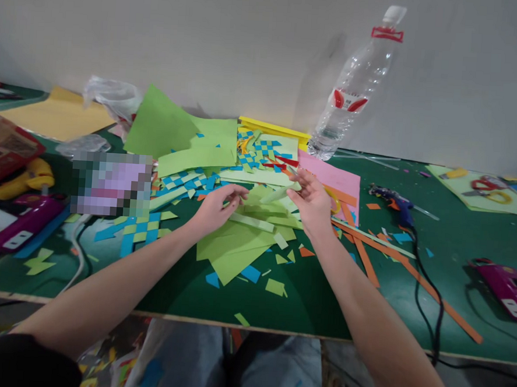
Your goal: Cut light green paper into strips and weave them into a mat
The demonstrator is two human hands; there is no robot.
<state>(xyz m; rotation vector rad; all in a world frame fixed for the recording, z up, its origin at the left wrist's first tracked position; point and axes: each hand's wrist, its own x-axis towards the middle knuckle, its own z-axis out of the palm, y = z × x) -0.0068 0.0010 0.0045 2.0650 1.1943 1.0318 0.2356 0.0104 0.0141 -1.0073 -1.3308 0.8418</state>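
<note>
And here it is, the pale green paper piece (280, 193), up over the middle of the bench (316, 314), with the right hand (314, 204) pinching it between thumb and fingers. Its long axis runs crosswise: one end sits at the right thumb, and the other reaches left and slightly back toward the person, pointing into the space between the hands.

Now look across that gap! The left hand (216, 211) waits on the other side, loosely curled, thumb and fingertips a little apart, with no paper showing in its grasp. So the free end faces the left hand but doesn't touch it; the right hand is clearly the nearer, since it has the hold. That open space between the left fingertips and the free end looks like the relation that counts here.

Right beneath, the green paper sheets (232, 253) lie overlapped, one corner aimed at the person. A narrow pale strip (252, 222) lies across them, just beside the left hand and nearer the person than the held piece. Off to the left, the blue-and-green woven paper (141, 227) is flat on the bench, well apart from the right hand's grip.
</note>
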